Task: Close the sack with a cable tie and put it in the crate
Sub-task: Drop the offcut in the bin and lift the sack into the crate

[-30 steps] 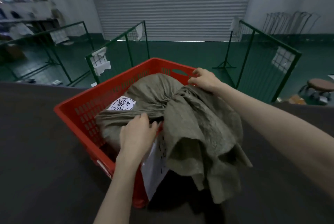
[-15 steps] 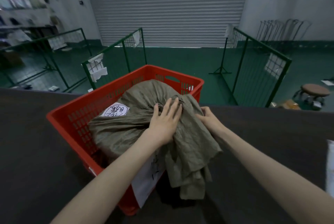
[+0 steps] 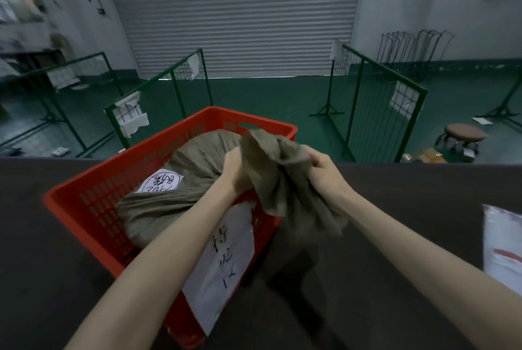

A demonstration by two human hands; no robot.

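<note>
- Head view: fingers of left hand curled tight around gathered neck of olive sack
- Right hand also clenched, gripping loose sack cloth bunched above and draped over near crate edge
- Sack body lying inside red crate, white round-marked label on top
- Handwritten paper sheet hanging on crate front
- Crate resting on dark table
</note>
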